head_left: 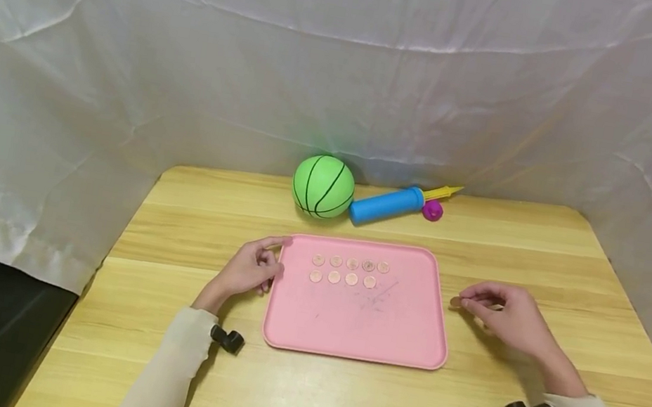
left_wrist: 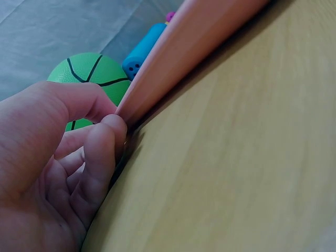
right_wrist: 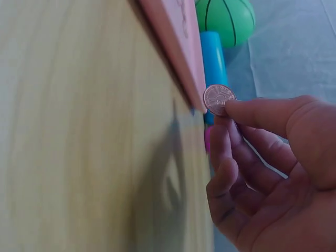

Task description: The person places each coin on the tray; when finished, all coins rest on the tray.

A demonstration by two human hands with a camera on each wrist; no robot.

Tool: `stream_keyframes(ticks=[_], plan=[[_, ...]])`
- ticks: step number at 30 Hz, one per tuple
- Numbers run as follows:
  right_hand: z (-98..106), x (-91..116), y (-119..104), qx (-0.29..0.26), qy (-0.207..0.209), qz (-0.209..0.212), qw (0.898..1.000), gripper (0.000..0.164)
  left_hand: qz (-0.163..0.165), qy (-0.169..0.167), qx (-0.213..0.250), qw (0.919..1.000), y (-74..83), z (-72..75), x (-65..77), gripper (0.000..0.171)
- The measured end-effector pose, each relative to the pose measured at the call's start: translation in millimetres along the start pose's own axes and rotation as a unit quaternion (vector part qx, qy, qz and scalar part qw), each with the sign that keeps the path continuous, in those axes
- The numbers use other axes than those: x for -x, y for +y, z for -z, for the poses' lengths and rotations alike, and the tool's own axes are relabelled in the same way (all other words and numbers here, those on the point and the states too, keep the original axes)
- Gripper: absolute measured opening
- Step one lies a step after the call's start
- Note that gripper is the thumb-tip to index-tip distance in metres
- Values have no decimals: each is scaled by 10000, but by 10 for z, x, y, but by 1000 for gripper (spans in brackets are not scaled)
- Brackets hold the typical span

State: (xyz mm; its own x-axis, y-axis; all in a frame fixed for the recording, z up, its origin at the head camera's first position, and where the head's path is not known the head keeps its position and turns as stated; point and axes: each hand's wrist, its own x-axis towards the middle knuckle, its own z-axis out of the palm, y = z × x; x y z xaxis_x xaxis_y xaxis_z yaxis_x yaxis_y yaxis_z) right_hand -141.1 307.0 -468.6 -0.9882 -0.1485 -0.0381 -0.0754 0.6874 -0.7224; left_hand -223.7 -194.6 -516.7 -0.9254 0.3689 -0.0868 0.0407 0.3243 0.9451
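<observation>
A pink tray (head_left: pixel 356 336) lies on the wooden table, with copper-coloured coins (head_left: pixel 350 279) in two rows on its upper half. My left hand (head_left: pixel 248 268) is at the tray's left side; in the left wrist view its thumb and a finger pinch the rim (left_wrist: pixel 173 68). Off the tray's right edge, my right hand (head_left: pixel 503 313) pinches one coin (right_wrist: pixel 218 100) between thumb and fingertips. That coin is held above the table, its embossed face showing in the right wrist view. The other right fingers curl loosely below it.
Behind the tray sit a green ball (head_left: pixel 323 187) with black lines and a blue hand pump (head_left: pixel 386 205) with a yellow nozzle (head_left: pixel 441 193). A small purple piece (head_left: pixel 432 210) lies beside the nozzle. A pale curtain (head_left: pixel 346 78) hangs along the table's back and sides.
</observation>
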Motion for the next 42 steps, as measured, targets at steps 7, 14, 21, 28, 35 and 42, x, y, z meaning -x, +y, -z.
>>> stream_keyframes(ticks=[7,14,21,28,35,42], plan=[[-68,-84,-163,-45,11,32,10000,22,8,6,-2,10000,-15,-10,5,61],[-116,-220,-303,-817,-506,-367,9947,34,-23,13,-97,9999,11,-8,-10,61],[-201,-341,-384,-1361,-881,-474,9856,37,-66,35,-193,9998,34,-3,-14,60],[-306,-454,-475,-1300,-925,-452,9861,35,-61,47,-135,9999,32,-11,-12,60],[-456,-587,-560,-1554,-1004,-332,9822,31,-56,18,-62,10000,14,-6,1,59],[-613,-674,-629,-1552,-1024,-302,9821,29,-129,54,-233,9996,-1,-5,-3,61]])
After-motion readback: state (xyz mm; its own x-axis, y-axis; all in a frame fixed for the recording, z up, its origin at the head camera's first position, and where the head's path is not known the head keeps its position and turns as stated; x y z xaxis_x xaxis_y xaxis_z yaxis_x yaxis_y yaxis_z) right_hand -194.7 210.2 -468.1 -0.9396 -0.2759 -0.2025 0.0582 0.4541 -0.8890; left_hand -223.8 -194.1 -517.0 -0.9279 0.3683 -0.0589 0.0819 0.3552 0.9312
